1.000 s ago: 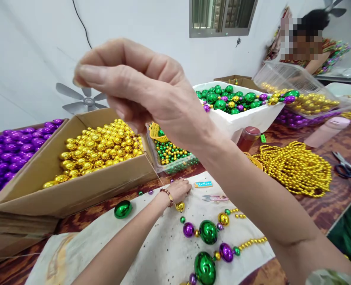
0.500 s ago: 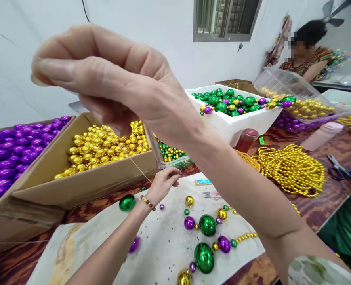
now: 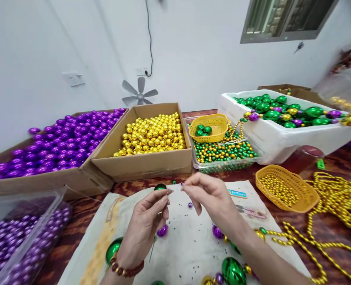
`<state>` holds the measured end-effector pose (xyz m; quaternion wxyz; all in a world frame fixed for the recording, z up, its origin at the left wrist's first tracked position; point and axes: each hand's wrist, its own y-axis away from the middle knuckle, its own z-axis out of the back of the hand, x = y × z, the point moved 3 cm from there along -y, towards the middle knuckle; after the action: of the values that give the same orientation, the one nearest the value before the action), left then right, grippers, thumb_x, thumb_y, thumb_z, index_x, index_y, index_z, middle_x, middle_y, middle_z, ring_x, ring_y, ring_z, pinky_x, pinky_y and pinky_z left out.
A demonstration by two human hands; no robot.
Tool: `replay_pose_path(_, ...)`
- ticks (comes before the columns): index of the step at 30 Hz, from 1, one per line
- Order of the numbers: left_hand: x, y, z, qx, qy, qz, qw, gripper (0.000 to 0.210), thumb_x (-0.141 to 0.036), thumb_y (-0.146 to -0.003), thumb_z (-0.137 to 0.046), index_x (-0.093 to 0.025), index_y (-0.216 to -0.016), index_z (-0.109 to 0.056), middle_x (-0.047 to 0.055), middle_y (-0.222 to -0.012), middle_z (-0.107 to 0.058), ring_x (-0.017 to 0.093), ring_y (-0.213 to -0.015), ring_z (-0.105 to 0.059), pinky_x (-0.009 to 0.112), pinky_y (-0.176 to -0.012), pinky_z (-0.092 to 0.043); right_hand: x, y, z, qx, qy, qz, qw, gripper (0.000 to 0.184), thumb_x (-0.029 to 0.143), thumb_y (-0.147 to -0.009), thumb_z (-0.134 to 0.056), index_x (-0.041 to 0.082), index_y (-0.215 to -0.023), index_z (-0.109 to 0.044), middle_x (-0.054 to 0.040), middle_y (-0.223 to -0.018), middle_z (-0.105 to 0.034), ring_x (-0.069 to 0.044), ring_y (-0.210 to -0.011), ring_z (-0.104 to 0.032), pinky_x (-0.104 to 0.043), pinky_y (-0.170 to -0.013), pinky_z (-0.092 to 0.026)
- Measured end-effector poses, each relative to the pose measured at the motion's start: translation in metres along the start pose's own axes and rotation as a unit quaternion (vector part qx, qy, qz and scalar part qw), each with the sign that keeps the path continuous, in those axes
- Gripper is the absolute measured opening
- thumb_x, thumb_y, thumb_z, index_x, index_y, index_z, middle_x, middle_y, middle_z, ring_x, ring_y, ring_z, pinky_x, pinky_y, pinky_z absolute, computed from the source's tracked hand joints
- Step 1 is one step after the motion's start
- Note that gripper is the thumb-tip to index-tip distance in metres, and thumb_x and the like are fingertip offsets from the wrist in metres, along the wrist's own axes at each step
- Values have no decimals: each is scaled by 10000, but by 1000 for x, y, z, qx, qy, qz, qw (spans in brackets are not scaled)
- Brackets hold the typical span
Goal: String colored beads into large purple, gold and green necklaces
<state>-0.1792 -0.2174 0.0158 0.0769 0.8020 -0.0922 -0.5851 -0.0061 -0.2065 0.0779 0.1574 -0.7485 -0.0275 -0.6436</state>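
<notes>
My left hand [image 3: 150, 211], with a beaded bracelet [image 3: 128, 271] at its wrist, is closed in a pinch on a thin thread [image 3: 152, 250] that trails down below the fingers. Just across from it, my right hand [image 3: 212, 196] pinches with thumb and forefinger; what sits in its tips is too small to make out. A narrow gap parts the two hands. Beneath them a white cloth [image 3: 190, 245] carries loose shiny beads: a small purple bead [image 3: 190, 204], a larger purple bead [image 3: 163, 230] and a green bead [image 3: 113, 249]. A strung strand with a big green bead [image 3: 233, 271] lies partly behind my right forearm.
Along the back stand a box of purple beads [image 3: 101, 177], a cardboard box of gold beads [image 3: 145, 164], a clear bin [image 3: 223, 166] and a white foam box [image 3: 270, 138]. To the right are a yellow basket [image 3: 309, 198], gold bead chains [image 3: 342, 206] and pink-handled snips [image 3: 254, 213].
My right hand has come down from high in front of the camera to beside my left hand. The view has turned left, so the other person is out of sight.
</notes>
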Motion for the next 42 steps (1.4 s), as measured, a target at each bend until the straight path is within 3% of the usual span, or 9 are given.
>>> replay_pose_path(4,6,13,-3,-6,44,35,998,303,-271,-778,-700,-188,-1069,-685,-25,-565,-519,42,-450,-357,143,-375,-233,-46,29,-3,-40,43,-37,998,148,249,-886,-530,188,-783,-617,-3,-739,-568,-120,-675,-542,-242,-637,-441)
replay_pose_path(7,13,17,-10,8,62,57,996,279,-260,-774,-701,-187,-1043,-693,-27,-580,-510,38,-449,-344,141,-360,-200,-55,38,-7,-80,97,-10,992,125,193,-866,-544,190,-764,-617,-33,-964,-593,-151,-910,-567,-261,-800,-430)
replay_pose_path(11,23,16,-15,17,62,72,995,252,-265,-770,-703,-186,-1010,-695,-21,-611,-515,36,-451,-351,144,-359,-188,-58,40,-10,-111,114,-10,987,94,150,-839,-562,192,-767,-605,-31,-1069,-584,-162,-1046,-547,-274,-923,-381)
replay_pose_path(18,34,16,-15,19,22,72,997,260,-309,-776,-701,-184,-1005,-697,-31,-532,-488,32,-414,-296,158,-364,-167,-60,38,-12,-100,79,-23,992,123,118,-829,-549,184,-730,-580,-26,-993,-617,-155,-962,-582,-267,-875,-412)
replay_pose_path(27,41,14,-10,16,-40,23,999,278,-330,-798,-671,-181,-1030,-706,-18,-523,-494,67,-432,-391,173,-374,-260,-63,41,-15,-112,101,-26,988,127,127,-831,-549,187,-718,-546,-21,-944,-624,-157,-922,-589,-273,-842,-434)
replay_pose_path(33,37,15,-12,11,-78,-32,996,233,-311,-782,-680,-190,-972,-739,18,-698,-543,74,-468,-468,188,-371,-294,-62,40,-16,-107,110,-39,987,155,100,-824,-529,184,-694,-534,-19,-913,-622,-153,-898,-590,-267,-822,-436)
replay_pose_path(42,31,16,-12,7,-117,-57,991,195,-291,-782,-671,-212,-939,-754,19,-709,-537,87,-476,-504,202,-384,-341,-64,39,-16,-107,99,-41,988,155,94,-813,-524,184,-687,-537,-17,-892,-620,-155,-880,-590,-271,-813,-440)
